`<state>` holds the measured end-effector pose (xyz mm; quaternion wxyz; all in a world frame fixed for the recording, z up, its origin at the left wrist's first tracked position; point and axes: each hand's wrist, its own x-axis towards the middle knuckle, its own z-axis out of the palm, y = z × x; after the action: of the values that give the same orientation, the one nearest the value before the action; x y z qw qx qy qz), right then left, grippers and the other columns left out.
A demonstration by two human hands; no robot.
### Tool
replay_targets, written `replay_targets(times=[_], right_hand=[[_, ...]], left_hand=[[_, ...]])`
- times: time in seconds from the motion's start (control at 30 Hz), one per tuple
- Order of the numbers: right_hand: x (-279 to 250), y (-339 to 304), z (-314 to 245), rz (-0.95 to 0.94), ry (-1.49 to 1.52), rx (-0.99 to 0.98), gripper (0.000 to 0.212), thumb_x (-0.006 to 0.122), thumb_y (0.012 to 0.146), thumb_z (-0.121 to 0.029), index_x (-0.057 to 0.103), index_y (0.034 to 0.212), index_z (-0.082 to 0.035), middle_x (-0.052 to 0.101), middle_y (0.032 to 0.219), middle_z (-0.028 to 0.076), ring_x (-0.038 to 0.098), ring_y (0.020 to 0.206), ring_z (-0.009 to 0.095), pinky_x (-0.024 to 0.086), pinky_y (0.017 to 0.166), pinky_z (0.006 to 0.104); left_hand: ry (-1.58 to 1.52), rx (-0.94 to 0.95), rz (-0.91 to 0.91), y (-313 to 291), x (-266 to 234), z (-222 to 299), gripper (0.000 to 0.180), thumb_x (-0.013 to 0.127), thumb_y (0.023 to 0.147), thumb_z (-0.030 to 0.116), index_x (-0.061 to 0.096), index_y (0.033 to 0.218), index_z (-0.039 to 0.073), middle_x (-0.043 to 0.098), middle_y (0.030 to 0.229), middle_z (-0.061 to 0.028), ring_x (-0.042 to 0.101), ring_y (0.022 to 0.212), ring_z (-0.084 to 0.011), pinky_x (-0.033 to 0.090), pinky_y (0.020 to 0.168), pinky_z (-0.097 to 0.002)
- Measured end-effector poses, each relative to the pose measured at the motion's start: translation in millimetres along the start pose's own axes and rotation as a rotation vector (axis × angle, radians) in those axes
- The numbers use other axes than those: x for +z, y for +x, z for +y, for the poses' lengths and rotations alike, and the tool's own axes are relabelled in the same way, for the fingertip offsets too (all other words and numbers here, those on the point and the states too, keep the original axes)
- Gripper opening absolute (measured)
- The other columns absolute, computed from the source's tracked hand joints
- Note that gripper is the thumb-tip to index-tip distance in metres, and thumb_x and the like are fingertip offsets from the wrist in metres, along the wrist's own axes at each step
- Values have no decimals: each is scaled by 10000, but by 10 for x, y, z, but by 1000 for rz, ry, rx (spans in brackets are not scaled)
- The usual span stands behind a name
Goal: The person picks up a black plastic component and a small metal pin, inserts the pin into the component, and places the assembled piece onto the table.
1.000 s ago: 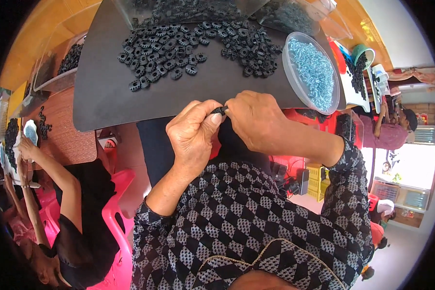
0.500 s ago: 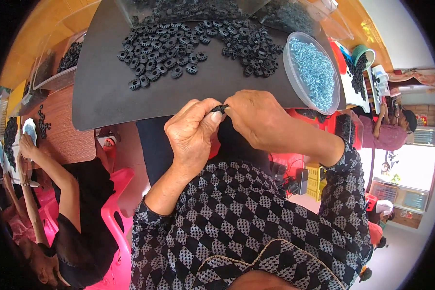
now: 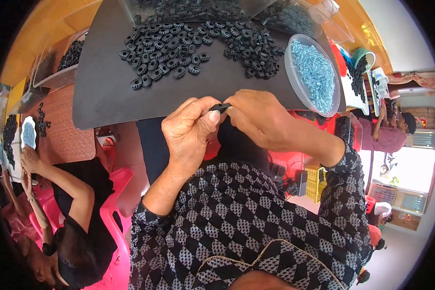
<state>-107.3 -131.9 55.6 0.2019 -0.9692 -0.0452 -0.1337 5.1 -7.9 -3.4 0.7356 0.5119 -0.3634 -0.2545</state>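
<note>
Just beyond the table's near edge, my left hand [image 3: 187,126] pinches a small black plastic piece [image 3: 220,108] between thumb and forefinger. It looks like part of a hair claw clip. My right hand [image 3: 260,118] is closed at the right end of the same piece, its fingertips mostly hidden behind the knuckles. Farther back on the dark table [image 3: 116,104] lies a spread of black toothed pieces [image 3: 166,50], with a second heap of black pieces [image 3: 256,53] to its right. A round clear tub [image 3: 289,72] at the right edge holds many tiny shiny blue bits, too small to name.
Clear bins [image 3: 198,10] of black parts line the table's far side. To the left, a co-worker's hands [image 3: 30,162] work by a white dish [image 3: 28,126] at a brown table [image 3: 67,130]. A pink chair [image 3: 112,217] stands there. Yellow crates [image 3: 315,183] sit at the lower right.
My hands stay together, with slightly more of the black piece showing between them. The co-worker's raised forearm on the left has shifted, and that hand has moved lower, off the dish.
</note>
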Motion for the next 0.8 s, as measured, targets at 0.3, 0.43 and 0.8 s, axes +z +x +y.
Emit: replay_targets(times=[0.3, 0.43, 0.8], right_hand=[[-42, 33, -10, -45, 136, 163, 69, 518, 807, -7, 515, 849, 48, 492, 683, 177, 505, 633, 372, 380, 554, 445], [-82, 19, 38, -88, 70, 129, 79, 544, 788, -29, 490, 788, 29, 472, 660, 164, 497, 617, 363, 379, 547, 444], [54, -48, 21, -9, -272, 7, 178, 597, 707, -148, 457, 720, -38, 509, 650, 123, 544, 605, 291, 432, 506, 399]], left_hand=[[72, 33, -32, 0, -31, 2, 113, 650, 817, 42, 650, 894, -41, 556, 684, -26, 509, 582, -69, 403, 505, -205], [233, 159, -28, 29, 20, -27, 100, 651, 802, 34, 644, 874, -34, 557, 668, -46, 520, 565, -106, 416, 514, -234], [327, 225, -8, 7, 52, -67, 105, 667, 747, 15, 626, 838, -16, 519, 624, -67, 512, 540, -185, 408, 509, -288]])
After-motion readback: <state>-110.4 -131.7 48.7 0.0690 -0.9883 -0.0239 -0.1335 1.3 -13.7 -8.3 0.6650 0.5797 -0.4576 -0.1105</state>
